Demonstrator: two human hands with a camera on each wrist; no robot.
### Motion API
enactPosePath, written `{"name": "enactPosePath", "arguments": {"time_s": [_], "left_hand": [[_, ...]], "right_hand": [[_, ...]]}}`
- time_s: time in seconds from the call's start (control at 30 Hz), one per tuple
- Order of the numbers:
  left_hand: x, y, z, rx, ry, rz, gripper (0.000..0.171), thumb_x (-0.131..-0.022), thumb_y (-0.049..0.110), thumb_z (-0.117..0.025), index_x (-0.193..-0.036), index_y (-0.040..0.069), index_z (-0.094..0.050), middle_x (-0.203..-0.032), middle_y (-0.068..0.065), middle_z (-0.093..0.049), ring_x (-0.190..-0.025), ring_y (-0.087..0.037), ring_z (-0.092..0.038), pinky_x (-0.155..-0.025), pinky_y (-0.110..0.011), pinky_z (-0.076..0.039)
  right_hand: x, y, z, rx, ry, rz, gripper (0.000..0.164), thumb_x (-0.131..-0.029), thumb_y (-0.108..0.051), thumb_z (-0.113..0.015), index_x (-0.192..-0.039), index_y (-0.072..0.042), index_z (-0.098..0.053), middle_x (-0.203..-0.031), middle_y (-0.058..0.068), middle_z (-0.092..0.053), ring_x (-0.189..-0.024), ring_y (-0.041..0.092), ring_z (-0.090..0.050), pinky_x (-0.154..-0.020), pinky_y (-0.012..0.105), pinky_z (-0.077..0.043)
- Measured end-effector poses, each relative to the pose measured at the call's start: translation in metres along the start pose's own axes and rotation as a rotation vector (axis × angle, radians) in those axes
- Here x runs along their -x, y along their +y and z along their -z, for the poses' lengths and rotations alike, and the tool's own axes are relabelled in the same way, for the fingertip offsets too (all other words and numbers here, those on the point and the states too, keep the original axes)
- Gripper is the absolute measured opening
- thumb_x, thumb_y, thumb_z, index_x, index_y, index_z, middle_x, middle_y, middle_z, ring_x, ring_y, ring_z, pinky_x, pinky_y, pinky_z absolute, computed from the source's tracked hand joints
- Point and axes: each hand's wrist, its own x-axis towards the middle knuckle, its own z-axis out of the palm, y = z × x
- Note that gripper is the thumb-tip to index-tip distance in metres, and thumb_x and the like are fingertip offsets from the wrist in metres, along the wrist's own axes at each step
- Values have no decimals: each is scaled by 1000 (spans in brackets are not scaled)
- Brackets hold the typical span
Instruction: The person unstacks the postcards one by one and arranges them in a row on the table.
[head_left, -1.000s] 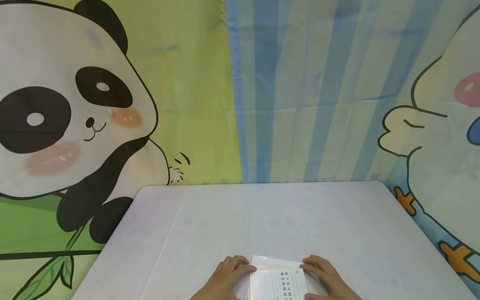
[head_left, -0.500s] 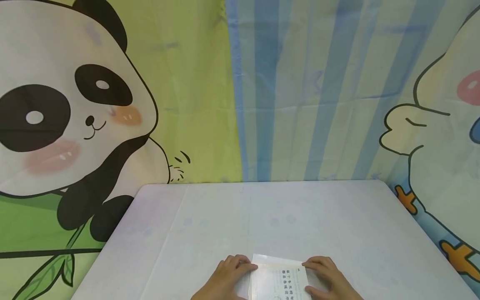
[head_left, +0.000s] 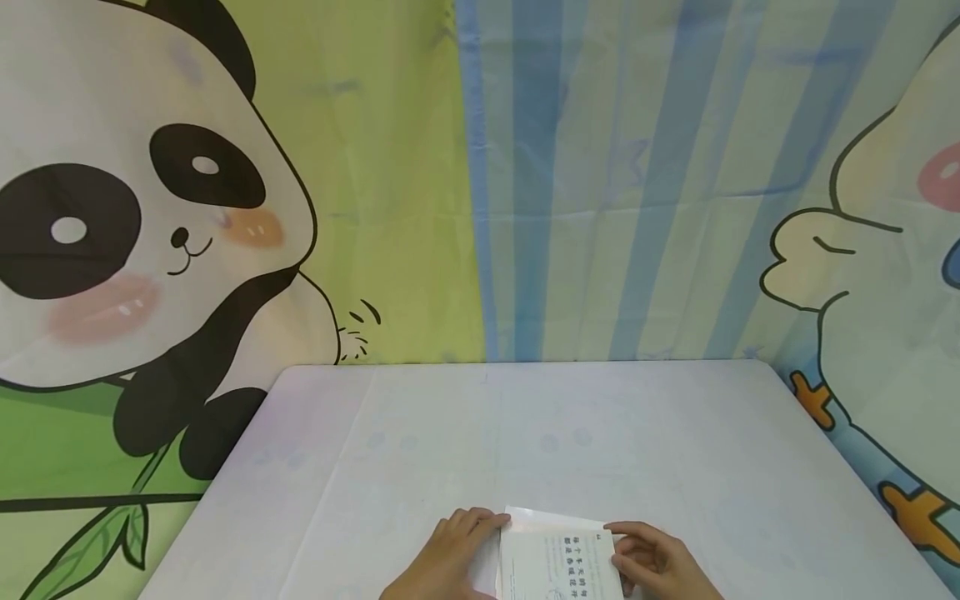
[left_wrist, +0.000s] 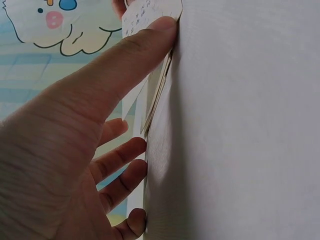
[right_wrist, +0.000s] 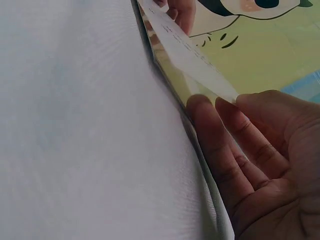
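A small white printed sheet [head_left: 551, 571] with columns of dark characters lies at the table's near edge in the head view. A paler, glossy layer [head_left: 551, 521] sticks out beyond its top edge. On the left, my left hand [head_left: 450, 557] rests beside it; in the left wrist view the thumb [left_wrist: 162, 30] lies along the paper's edge and the other fingers [left_wrist: 125, 175] stay loosely extended. My right hand [head_left: 660, 562] pinches the sheet's right corner. In the right wrist view that corner, lifted off the layer below, sits between thumb [right_wrist: 265, 105] and fingers. The papers' bottom is cut off.
A white cloth-covered table [head_left: 525, 433] stretches away to a curtain [head_left: 600, 208] with blue stripes. A panda print [head_left: 150, 208] is at the left and a pale cartoon animal [head_left: 892, 333] at the right.
The sheet has shifted slightly up over the layer beneath. My right fingers have curled in at its corner. The left thumb has drawn off the sheet's top left corner.
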Motion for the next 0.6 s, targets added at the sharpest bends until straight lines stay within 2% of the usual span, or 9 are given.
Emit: {"name": "enactPosePath", "arguments": {"time_s": [0.13,0.37,0.6], "left_hand": [[-1,-1,-2,3,14,-4,93,-72,69,-71,-143,16,-43,-125,4,-51,-108,-12,-48,-80,-26,-39],[-4,1,-4,18,69,-30,84,-75,65,-71,-140,18,-47,-121,8,-55,-107,-8,-51,-81,-27,-38],[-7,4,-2,39,62,15,82,-79,56,-74,-143,15,-45,-118,10,-58,-107,-5,-53,-81,-29,-41]], "right_hand": [[0,-1,1,-98,10,-82,37,-97,-7,-57,-132,4,-51,-100,3,-70,-70,18,-68,-65,35,-57],[0,-1,2,-68,43,-47,41,-98,-6,-56,-132,13,-44,-99,1,-70,-67,18,-67,-63,36,-57],[0,-3,1,-77,67,-44,41,-98,-7,-55,-133,12,-45,-100,1,-70,-67,23,-65,-64,36,-56]]}}
